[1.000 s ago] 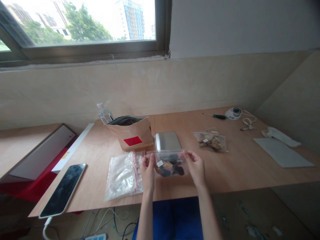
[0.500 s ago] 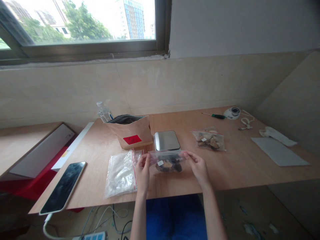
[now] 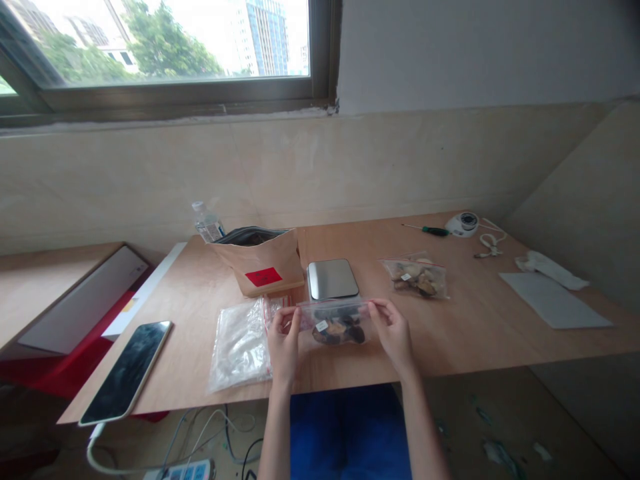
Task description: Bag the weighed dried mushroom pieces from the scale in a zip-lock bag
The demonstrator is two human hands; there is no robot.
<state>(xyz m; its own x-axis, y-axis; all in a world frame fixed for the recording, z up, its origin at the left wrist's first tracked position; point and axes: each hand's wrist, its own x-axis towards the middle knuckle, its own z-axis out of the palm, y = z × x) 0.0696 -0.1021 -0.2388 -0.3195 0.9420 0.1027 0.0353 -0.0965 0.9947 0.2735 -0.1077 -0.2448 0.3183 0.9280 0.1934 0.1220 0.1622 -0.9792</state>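
Note:
A clear zip bag (image 3: 340,329) holding dark and tan pieces that look like dried mushrooms, with a small white label, hangs between my hands in front of a silver-topped scale (image 3: 333,279). My left hand (image 3: 284,333) pinches the bag's upper left corner, and my right hand (image 3: 393,327) pinches the upper right corner. Beside my left hand lies a stack of flat clear zip bags (image 3: 241,343). Behind that stack stands an open brown paper pouch (image 3: 265,263) with a red label. To the right of the scale rests another filled zip bag (image 3: 419,278).
A phone (image 3: 127,371) on a white cable lies at the left front edge. A plastic bottle (image 3: 207,223) stands behind the pouch. Toward the back right are a screwdriver (image 3: 434,231), a white dome camera (image 3: 463,225) with its cable, and a white sheet (image 3: 554,301).
Both hands keep their pinch on the bag's top corners, and the bag has barely shifted. The whole view has moved slightly.

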